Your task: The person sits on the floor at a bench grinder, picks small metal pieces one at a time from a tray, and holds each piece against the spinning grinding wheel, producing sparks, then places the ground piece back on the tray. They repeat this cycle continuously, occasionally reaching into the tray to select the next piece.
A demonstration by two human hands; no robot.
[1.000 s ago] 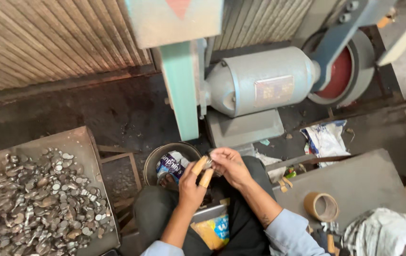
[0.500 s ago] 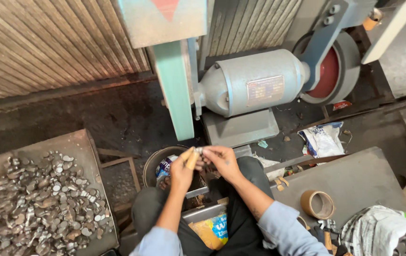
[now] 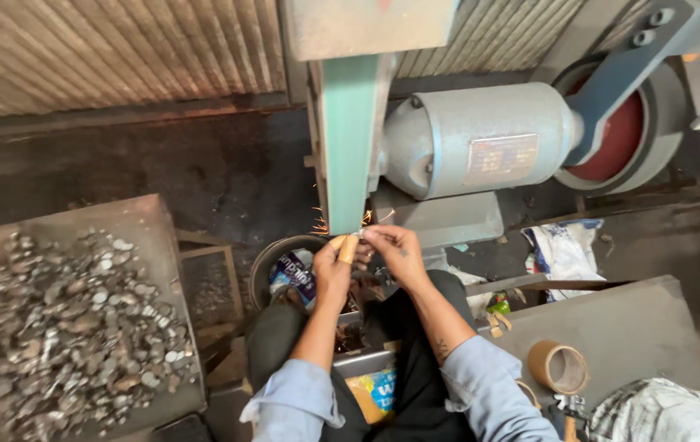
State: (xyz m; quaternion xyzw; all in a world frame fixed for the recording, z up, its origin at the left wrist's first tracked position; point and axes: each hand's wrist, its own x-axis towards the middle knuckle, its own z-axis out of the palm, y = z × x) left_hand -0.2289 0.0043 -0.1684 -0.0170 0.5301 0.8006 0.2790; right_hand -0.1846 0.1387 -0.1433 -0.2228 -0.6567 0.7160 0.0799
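I see my left hand (image 3: 332, 274) and right hand (image 3: 389, 250) together pinching a small metal piece (image 3: 355, 236), grey and shiny, too small to tell its shape. It touches the green sanding belt (image 3: 348, 139), where orange sparks (image 3: 317, 223) fly.

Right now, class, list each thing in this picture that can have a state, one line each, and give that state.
left hand: gripping a small metal piece, wrapped fingertip raised
right hand: pinching the same piece, pressing it to the belt
sanding belt: in contact with the piece, sparks flying at the contact
bucket: open, holding a bag
tray: heaped with metal pieces
tape roll: lying flat on the side table
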